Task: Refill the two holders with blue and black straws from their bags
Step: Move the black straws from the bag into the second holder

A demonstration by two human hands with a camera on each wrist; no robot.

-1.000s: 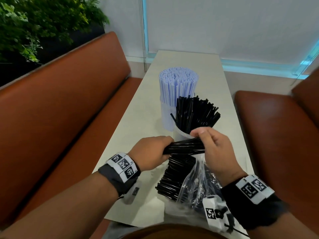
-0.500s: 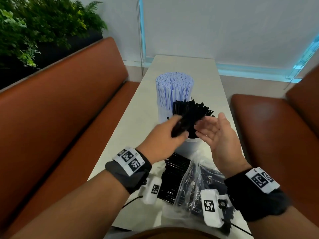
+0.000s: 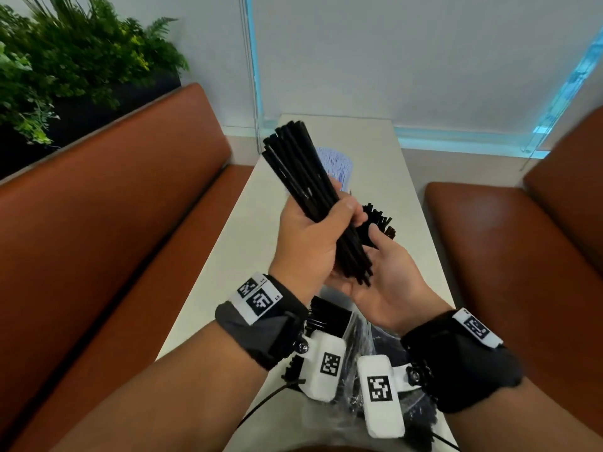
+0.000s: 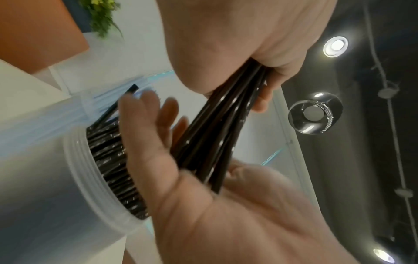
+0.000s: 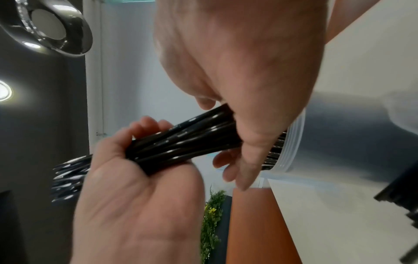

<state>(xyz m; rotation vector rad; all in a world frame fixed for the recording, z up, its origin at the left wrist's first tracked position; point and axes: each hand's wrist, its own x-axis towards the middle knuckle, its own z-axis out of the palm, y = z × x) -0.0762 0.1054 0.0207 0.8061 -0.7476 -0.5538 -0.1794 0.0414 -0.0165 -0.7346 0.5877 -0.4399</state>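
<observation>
My left hand (image 3: 326, 230) grips a bundle of black straws (image 3: 300, 171) round its lower part, tilted with the tops up and to the left. The bundle's lower ends rest against the palm of my right hand (image 3: 381, 265), which is open and turned up beneath them. The wrist views show the same grip on the bundle (image 4: 217, 139) (image 5: 181, 142). Behind the hands stands the holder with black straws (image 3: 380, 220) (image 4: 86, 171), and farther back the blue straws (image 3: 336, 164), partly hidden. The clear bag (image 3: 355, 334) with black straws lies under my wrists.
The long pale table (image 3: 408, 177) runs away from me between two brown benches, one on the left (image 3: 114, 223) and one on the right (image 3: 505, 256). A green plant (image 3: 65, 60) stands behind the left bench. A wall with a window closes the far end.
The right hand let go of the bundle and opened. The left hand raised the bundle and tilted it up from near the black holder, and its lower ends now rest on the right palm.
</observation>
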